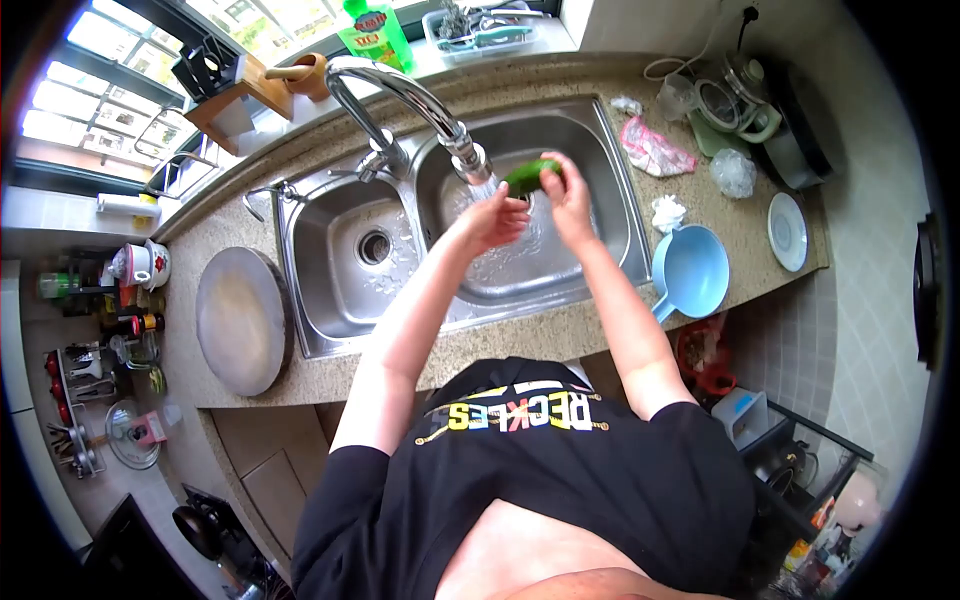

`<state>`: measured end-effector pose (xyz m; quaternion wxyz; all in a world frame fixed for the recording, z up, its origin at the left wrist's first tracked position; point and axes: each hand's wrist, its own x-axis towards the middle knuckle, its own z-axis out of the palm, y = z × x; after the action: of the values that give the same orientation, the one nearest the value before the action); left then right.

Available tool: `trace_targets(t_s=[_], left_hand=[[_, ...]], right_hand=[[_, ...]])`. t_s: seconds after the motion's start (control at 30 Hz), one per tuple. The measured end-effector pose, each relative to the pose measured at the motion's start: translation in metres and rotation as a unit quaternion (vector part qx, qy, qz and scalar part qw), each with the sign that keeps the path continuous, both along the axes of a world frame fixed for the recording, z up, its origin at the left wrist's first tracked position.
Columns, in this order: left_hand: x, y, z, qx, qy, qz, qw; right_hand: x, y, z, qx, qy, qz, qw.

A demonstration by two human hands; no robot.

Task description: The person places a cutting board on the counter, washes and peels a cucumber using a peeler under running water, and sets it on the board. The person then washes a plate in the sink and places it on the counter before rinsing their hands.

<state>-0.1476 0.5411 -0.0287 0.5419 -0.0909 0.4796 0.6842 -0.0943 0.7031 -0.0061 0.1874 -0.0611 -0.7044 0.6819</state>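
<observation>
A green vegetable [526,178], long like a cucumber, is held over the right basin [590,260] of the steel double sink. My right hand [567,195] has its fingers wrapped round the vegetable's right end. Close by its left end is my left hand [493,219], palm turned up under the stream, fingers apart and slightly curved. Water runs from the chrome faucet [467,155] onto the vegetable and my left hand. Drops and wet patches cover the basin floor.
A blue strainer or bowl [692,270] with a handle stands right of the sink, near a white plate [787,232] and a pink-white cloth [655,148]. Left is a round board [242,321]. Behind are a knife block [240,98] and a green bottle [378,38].
</observation>
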Motion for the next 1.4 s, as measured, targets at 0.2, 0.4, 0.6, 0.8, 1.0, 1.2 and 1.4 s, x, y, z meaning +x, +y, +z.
trace_targets(t_s=[0.2, 0.4, 0.6, 0.8, 1.0, 1.2, 1.4], left_hand=[[-0.009, -0.02, -0.04, -0.349, 0.545, -0.069, 0.759], [0.005, 0.013, 0.01, -0.146, 0.6, -0.129, 0.776], [0.006, -0.033, 0.008, -0.213, 0.572, -0.135, 0.78], [0.01, -0.114, 0.027, -0.365, 0.542, -0.189, 0.733], [0.009, -0.112, 0.018, -0.386, 0.404, -0.138, 0.818], [-0.019, -0.045, -0.005, -0.194, 0.116, -0.005, 0.974], [-0.054, 0.019, -0.068, 0.029, -0.138, 0.229, 0.963]], right_hand=[[0.003, 0.057, 0.005, -0.193, -0.086, -0.059, 0.976], [0.003, 0.046, -0.013, -0.311, -0.156, -0.014, 0.937], [-0.017, 0.013, -0.047, -0.491, -0.21, 0.1, 0.84], [-0.047, -0.031, -0.071, -0.4, -0.244, 0.077, 0.88], [-0.065, -0.054, -0.086, -0.202, -0.198, 0.141, 0.949], [-0.052, -0.04, -0.058, -0.011, -0.131, 0.157, 0.979], [-0.059, -0.011, -0.031, 0.114, -0.196, 0.173, 0.958]])
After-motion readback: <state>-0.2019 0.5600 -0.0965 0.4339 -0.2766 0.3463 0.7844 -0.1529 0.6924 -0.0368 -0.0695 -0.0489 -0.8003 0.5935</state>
